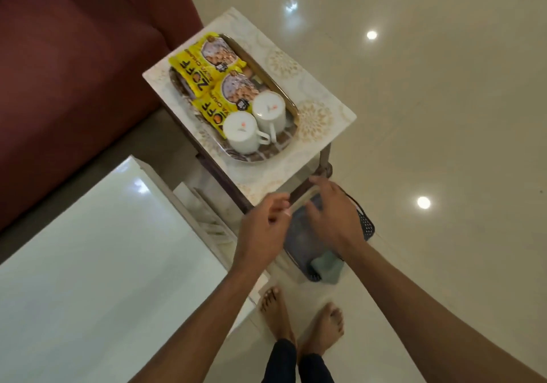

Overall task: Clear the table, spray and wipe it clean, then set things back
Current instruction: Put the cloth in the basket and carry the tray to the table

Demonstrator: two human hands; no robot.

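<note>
A small patterned side table stands beside the sofa. It carries an oval tray with two yellow snack packets and two white cups. The big glossy white table fills the lower left. On the floor by the side table's near corner sits a black perforated basket holding a grey thing and a teal cloth. My right hand is spread over the basket's contents. My left hand hovers at the basket's left edge with its fingers loosely curled. Motion blur hides any grasp.
A dark red sofa fills the upper left. Glossy cream floor tiles stretch to the right. My bare feet stand just below the basket, close to the white table's corner. A lower shelf shows under the white table's edge.
</note>
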